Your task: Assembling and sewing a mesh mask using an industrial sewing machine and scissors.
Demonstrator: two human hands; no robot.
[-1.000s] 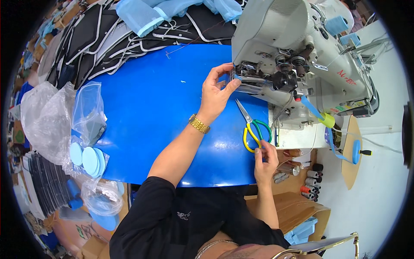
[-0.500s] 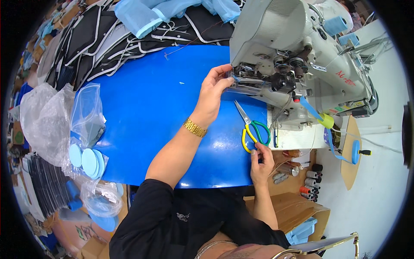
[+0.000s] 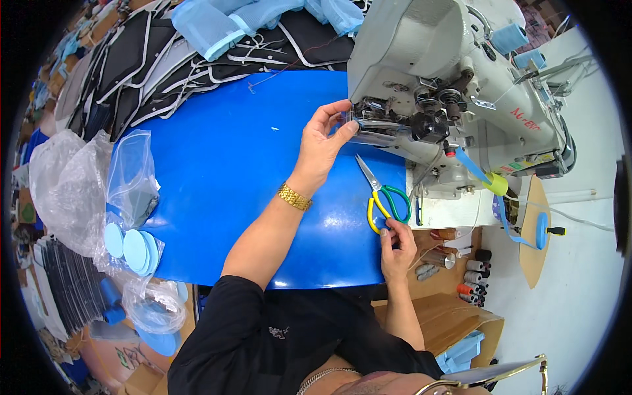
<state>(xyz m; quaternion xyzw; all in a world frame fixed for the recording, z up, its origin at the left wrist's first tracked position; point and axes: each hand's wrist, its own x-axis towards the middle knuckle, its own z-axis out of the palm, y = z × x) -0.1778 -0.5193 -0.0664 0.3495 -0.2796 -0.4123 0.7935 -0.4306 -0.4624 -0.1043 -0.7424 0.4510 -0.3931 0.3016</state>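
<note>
My left hand [image 3: 332, 135] is at the sewing end of a grey industrial sewing machine [image 3: 401, 46], thumb and fingers bent around a metal and clear guide [image 3: 378, 125]; what lies between the fingertips is too small to make out. A gold watch is on that wrist. Below the machine, open-bladed scissors [image 3: 369, 174] with yellow and green handles lie on a glossy blue work surface [image 3: 263, 171]. The fingers of my right hand [image 3: 395, 240] are closed on the end of the yellow handle. A blue tape [image 3: 467, 161] runs from the machine to a reel [image 3: 541, 230] at the right.
Black padded pieces with light edging [image 3: 131, 72] and blue mesh [image 3: 217, 33] are piled at the back. Plastic bags [image 3: 66, 191] and blue discs [image 3: 138, 250] sit at the left. Thread cones [image 3: 474, 276] and a cardboard box [image 3: 434, 316] are at lower right.
The view has shifted slightly, so the scene appears a little further left. My right hand has moved slightly left at the scissors handle; my left hand stays at the machine.
</note>
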